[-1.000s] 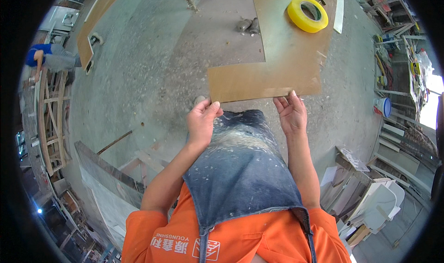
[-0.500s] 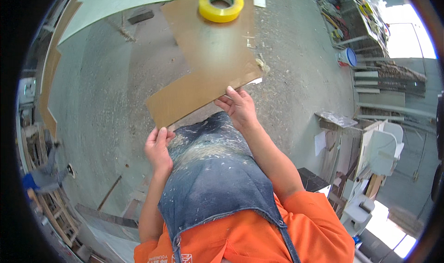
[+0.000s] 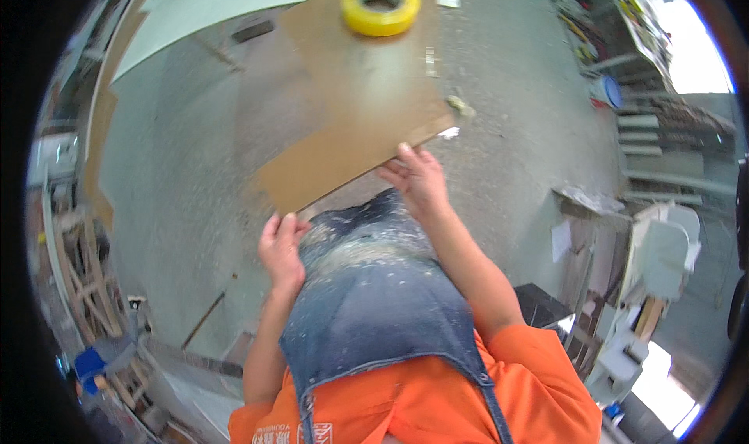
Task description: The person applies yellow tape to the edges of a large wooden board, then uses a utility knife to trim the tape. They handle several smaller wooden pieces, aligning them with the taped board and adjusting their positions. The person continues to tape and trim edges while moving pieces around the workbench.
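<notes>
Both my hands hold the near edge of a brown cardboard piece (image 3: 335, 163), which slants up to the right in front of my apron. My left hand (image 3: 282, 253) pinches its near left corner between thumb and fingers. Farther along the same edge, my right hand (image 3: 420, 180) grips with the thumb on top and fingers partly underneath. Beyond it, a roll of clear yellowish tape (image 3: 359, 13) lies on the brown cardboard. A hazy blur covers the middle, so I cannot tell whether the held part and the part under the tape are one sheet.
The grey floor (image 3: 515, 132) is scattered with debris. A white panel (image 3: 211, 7) spans the far left. Cluttered shelving, a white bucket (image 3: 605, 91) and a workbench (image 3: 593, 202) line the right. At lower left are wooden frames (image 3: 78, 264) and a person in blue (image 3: 90, 362).
The whole view has shifted slightly, with most things sitting farther right. My hands keep their hold on the cardboard. The person in blue at the left appears lower and farther right.
</notes>
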Tool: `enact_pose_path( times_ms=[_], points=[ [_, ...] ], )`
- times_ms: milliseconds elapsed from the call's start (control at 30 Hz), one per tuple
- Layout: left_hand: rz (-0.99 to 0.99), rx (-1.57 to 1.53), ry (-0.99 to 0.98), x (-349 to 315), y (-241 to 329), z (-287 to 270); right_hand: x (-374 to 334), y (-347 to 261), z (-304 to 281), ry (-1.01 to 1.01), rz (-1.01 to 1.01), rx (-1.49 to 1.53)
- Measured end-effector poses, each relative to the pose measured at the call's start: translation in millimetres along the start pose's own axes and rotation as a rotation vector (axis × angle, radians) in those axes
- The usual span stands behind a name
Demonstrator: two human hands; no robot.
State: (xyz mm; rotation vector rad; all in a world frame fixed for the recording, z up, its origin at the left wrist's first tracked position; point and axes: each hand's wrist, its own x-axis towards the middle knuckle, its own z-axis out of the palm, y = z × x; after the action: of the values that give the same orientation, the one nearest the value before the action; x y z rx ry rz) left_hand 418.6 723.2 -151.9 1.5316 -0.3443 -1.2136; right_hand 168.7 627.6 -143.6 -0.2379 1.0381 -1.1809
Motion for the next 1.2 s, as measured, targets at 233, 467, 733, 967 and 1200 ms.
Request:
enact_pose_path(
  times_ms=[233,467,733,967,1200],
  points=[
    [0.045,-0.039,-0.014,-4.4,-5.8,-1.4,8.1,5.3,-12.7,0.002,0.017,0.007],
    [0.070,0.050,0.008,-14.4,-4.0,-3.4,7.9,2.2,-8.8,0.038,0.018,-0.028],
    [0.110,0.250,0.005,-13.9,1.6,-5.6,12.3,3.4,-12.2,0.016,0.007,0.004],
    [0.155,0.421,0.004,-17.3,9.6,-11.0,9.9,0.8,-7.9,0.011,0.016,0.009],
    [0.482,0.699,0.020,-9.0,31.5,2.5,7.2,-2.3,-7.3,0.013,0.009,0.023]
  ],
)
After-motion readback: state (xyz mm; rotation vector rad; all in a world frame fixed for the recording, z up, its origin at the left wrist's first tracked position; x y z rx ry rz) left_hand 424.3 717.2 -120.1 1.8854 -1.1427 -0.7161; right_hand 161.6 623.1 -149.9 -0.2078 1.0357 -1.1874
